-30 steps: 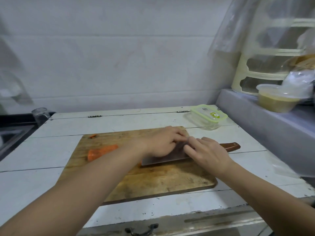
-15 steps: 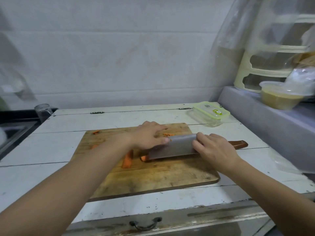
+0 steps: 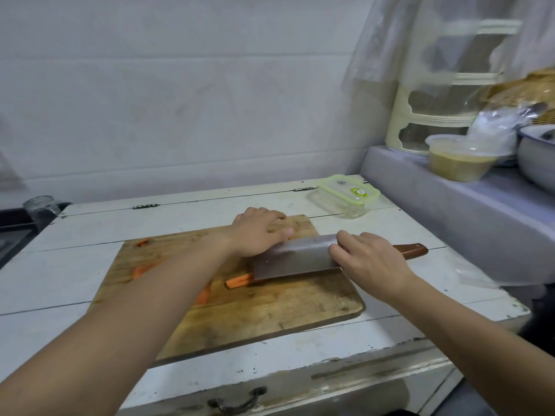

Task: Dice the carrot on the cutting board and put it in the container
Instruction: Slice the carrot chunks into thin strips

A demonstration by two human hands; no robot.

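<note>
A wooden cutting board (image 3: 270, 313) lies on the white table (image 3: 75, 271). My right hand (image 3: 372, 262) grips a cleaver (image 3: 294, 259) by its wooden handle, the blade down on the board. A carrot strip (image 3: 238, 281) sticks out from under the blade's left end. My left hand (image 3: 258, 232) lies just behind the blade with fingers bent over whatever it holds there, which is hidden. More carrot pieces (image 3: 144, 270) lie on the board, partly behind my left forearm. The clear container with a green lid (image 3: 348, 195) sits shut at the table's back right.
A small carrot scrap (image 3: 142, 242) lies at the board's far left corner. A raised grey ledge (image 3: 468, 217) on the right carries a tub of yellowish food (image 3: 459, 163), a cream rack and a bowl. A glass jar (image 3: 42, 207) stands at the far left. A drawer handle (image 3: 237, 402) is below.
The cleaver's flat side has turned up toward me and the blade now stands clear of my left hand. A carrot strip now shows at its left end. The view shifted slightly.
</note>
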